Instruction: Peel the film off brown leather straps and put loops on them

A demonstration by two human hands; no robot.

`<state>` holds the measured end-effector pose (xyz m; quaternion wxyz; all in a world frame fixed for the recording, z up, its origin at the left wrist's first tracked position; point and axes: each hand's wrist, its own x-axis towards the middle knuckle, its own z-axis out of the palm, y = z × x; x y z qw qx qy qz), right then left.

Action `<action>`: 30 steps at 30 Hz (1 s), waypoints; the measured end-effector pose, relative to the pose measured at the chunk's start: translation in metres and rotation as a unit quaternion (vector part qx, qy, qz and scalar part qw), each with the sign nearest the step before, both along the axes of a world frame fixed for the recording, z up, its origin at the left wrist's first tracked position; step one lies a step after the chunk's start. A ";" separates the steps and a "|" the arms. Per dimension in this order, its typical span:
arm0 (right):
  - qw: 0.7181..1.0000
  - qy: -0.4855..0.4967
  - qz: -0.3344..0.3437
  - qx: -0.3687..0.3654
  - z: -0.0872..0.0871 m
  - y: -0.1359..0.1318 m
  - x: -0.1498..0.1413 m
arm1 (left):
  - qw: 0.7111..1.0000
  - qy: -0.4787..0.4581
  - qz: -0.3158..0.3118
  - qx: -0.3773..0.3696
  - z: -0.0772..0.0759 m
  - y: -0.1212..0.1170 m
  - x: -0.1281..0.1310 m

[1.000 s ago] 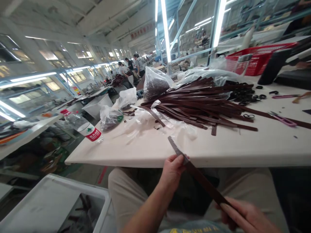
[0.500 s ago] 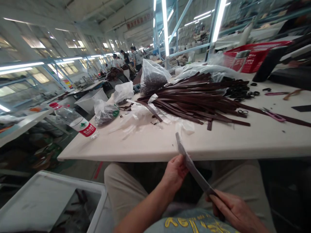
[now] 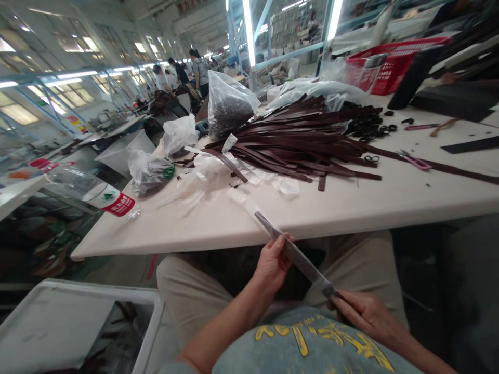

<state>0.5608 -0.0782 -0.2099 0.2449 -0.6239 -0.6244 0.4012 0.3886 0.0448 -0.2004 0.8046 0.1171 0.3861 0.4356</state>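
Note:
A flat, greyish strap-like strip slants between my hands over my lap, its far end above the table's front edge. Clear film seems to extend past that far end; whether it wraps the whole strip I cannot tell. My left hand pinches the strip near its upper part, thumb on top. My right hand grips the near end, and its fingers partly hide it. On the table beyond lies a fanned pile of dark brown leather strips, with white scraps of film beside it.
A large bottle leans at the table's left end, near several plastic bags. Black rings, pink-handled snips and a red basket are to the right. A white bin stands at lower left.
My hands still hold the strip, which now points farther left and lies flatter. Clear film now shows beyond its far end. The camera view has shifted, moving the table scene left and up.

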 end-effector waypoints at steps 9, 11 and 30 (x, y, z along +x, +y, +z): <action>0.993 0.111 0.008 -0.028 0.022 0.009 -0.008 | 0.987 0.073 0.009 0.140 0.006 -0.004 -0.008; 0.994 0.106 0.009 -0.030 0.024 0.020 -0.015 | 0.984 0.091 -0.004 0.153 0.005 -0.008 -0.008; 0.994 0.005 0.038 0.100 0.022 0.049 -0.038 | 0.969 0.136 -0.085 0.190 0.005 -0.026 -0.026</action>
